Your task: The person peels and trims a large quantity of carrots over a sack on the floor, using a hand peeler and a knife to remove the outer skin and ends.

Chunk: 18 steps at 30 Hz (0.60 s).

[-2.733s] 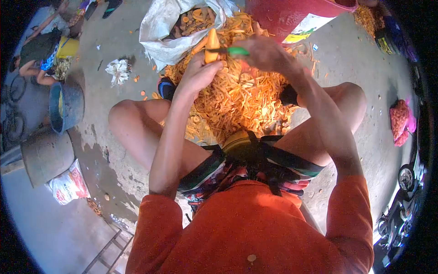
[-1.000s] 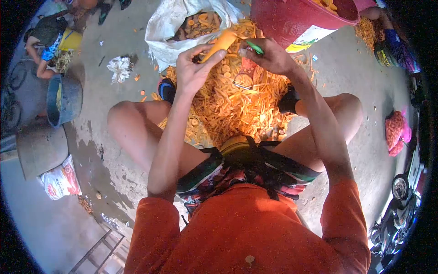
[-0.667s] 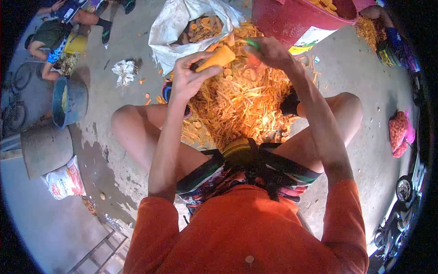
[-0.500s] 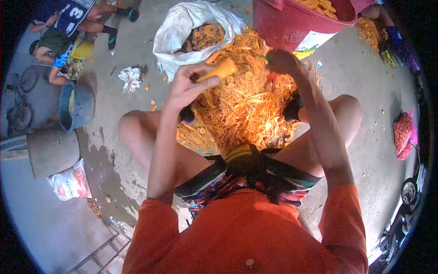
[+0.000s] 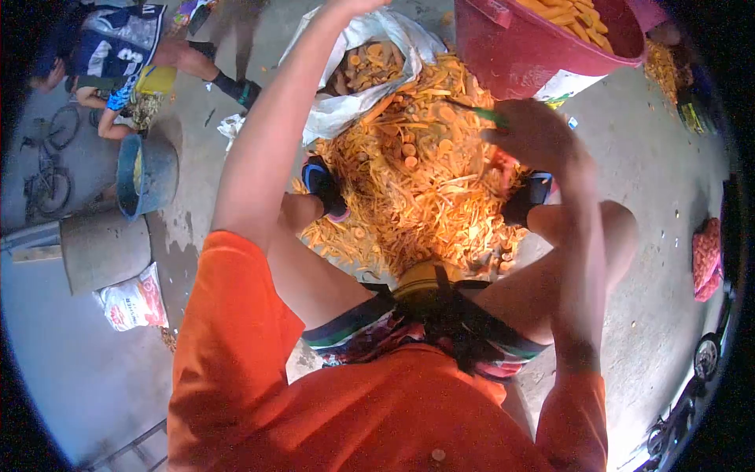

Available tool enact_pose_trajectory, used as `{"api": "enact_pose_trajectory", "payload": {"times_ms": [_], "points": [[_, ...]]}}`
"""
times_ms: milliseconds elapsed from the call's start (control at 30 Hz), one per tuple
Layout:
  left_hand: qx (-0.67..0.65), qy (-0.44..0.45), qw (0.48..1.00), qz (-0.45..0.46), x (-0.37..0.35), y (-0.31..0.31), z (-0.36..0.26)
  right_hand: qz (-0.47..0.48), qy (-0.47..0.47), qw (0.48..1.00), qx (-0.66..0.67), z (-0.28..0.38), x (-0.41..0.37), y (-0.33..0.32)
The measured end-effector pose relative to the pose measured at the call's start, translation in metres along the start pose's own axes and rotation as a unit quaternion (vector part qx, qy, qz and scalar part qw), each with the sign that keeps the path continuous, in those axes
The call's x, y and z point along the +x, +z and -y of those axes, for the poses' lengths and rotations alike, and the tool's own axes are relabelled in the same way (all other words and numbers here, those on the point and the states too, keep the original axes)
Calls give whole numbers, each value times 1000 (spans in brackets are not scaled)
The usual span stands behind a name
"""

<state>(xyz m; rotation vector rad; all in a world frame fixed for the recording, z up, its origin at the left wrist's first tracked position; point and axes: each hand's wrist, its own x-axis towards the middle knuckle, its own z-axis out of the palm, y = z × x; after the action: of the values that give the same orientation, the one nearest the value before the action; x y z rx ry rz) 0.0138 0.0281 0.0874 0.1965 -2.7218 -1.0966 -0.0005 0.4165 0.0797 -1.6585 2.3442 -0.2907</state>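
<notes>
My left hand [image 5: 360, 5] is stretched to the top edge, beyond the white sack [image 5: 346, 118]. Its fingers are cut off by the frame, so what they hold is hidden. My right hand [image 5: 539, 134], blurred by motion, is closed around a green-handled peeler [image 5: 489, 116] with a thin dark blade pointing left. Below it lies a large heap of orange carrot peelings [image 5: 417, 204] between my feet, with cut round carrot ends [image 5: 409, 149] on top. Unpeeled carrots [image 5: 370, 67] show inside the sack. A red tub [image 5: 503, 67] at the upper right holds peeled carrots [image 5: 578, 20].
Other people [image 5: 118, 47] work at the upper left, near a yellow container [image 5: 156, 80]. A blue-grey tub [image 5: 149, 185] and a printed sack [image 5: 134, 303] stand at left. A red mesh bag [image 5: 706, 259] lies at the right, with a motorcycle wheel [image 5: 706, 354] below it.
My left hand, which held a peeled carrot over the heap, has moved up and forward past the sack. My right hand is slightly lower and farther right, still with the peeler. The view has shifted.
</notes>
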Motion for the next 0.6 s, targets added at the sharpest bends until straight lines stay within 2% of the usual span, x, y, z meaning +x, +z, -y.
{"api": "enact_pose_trajectory", "payload": {"times_ms": [33,67,133,167,200,267,300,333,367,400,467,500,533,567,600], "points": [[59,-53,996,-35,-24,11,25,48,61,995,56,5,-5,-24],[118,-106,985,-68,-47,26,51,-34,26,997,70,1,-13,-27],[276,-182,938,-103,-94,62,90,-33,33,997,64,-3,-19,-42],[251,-262,932,-8,-118,77,104,-27,27,997,67,-6,-23,-41],[446,-78,892,21,-162,113,179,-92,-53,994,12,-11,-27,-40],[461,-180,856,151,-232,157,175,-149,-129,980,-34,-6,-29,-42],[334,-156,927,74,-267,185,221,-90,3,996,0,8,-21,-52],[333,-158,927,76,-257,178,206,-30,136,990,32,20,-10,-61],[202,-285,937,-1,-238,161,170,44,176,981,70,26,0,-70],[269,-214,939,7,-243,154,196,55,177,980,74,25,6,-70],[416,-70,907,-4,-253,143,251,121,198,965,123,24,17,-67],[320,-193,927,19,-226,124,229,123,209,965,104,25,20,-63],[234,-316,919,23,-198,104,203,127,207,965,103,25,24,-61],[299,-258,919,-1,-185,99,213,124,216,958,144,25,26,-58],[296,-259,919,1,-174,100,230,124,221,954,162,25,29,-55]]}}
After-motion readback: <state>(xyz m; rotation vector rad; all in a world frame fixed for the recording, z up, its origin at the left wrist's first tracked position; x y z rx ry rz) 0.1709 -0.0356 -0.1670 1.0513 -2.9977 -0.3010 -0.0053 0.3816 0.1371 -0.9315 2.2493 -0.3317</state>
